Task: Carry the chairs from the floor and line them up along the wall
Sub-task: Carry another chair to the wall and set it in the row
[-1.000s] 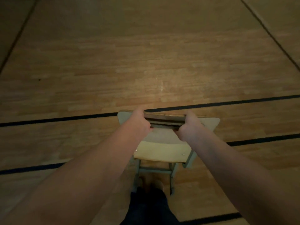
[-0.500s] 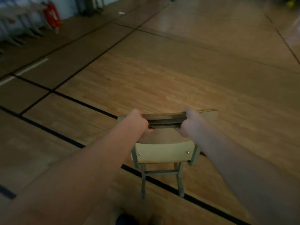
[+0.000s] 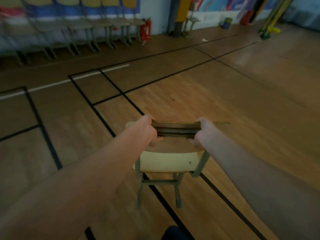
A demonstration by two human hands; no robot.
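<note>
Chair (image 3: 168,161): held clear of the floor (image 3: 225,101), out in front of the person, mid-frame. The left hand (image 3: 147,132) and right hand (image 3: 203,134) each grip the dark, layered wooden edge at its far side, with fingers curled under it. The left is near the left end and the right sits in from the right end. The thumbs are not visible. The pale back panel faces the camera below the hands, and two legs and a crossbar hang beneath it. The forearms cover the chair's side rails in part. Whether the edge is one board or two cannot be told.

The row of chairs (image 3: 97,26) against the wall (image 3: 152,13) at upper left is smeared by blur, so no count is possible. A red fire extinguisher (image 3: 146,30) stands at the right end of the row. A dark shape (image 3: 176,232) is cut off by the bottom edge and cannot be identified.

Compared with 0.5 s ago, the grip is unchanged. The view has lifted, so the row and wall, then only a sliver in the corner, now fill the upper left. The black lines (image 3: 110,129) sit differently under the chair.
</note>
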